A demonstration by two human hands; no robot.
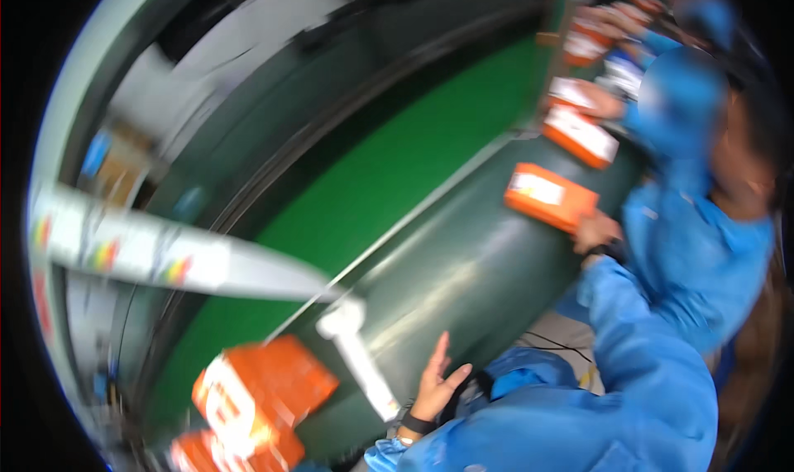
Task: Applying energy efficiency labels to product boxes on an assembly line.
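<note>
Resting open-fingered against the dark green conveyor belt (463, 274), left hand (436, 385) gripped nothing. Right hand (595, 231) lay on the near corner of an orange box (550, 195), grip unclear through blur. More orange boxes (252, 398) sat lower left.

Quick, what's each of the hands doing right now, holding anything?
Left hand: open, fingers spread, empty, at the dark green belt.
Right hand: against the orange box; too blurred to tell whether it grips.
</note>
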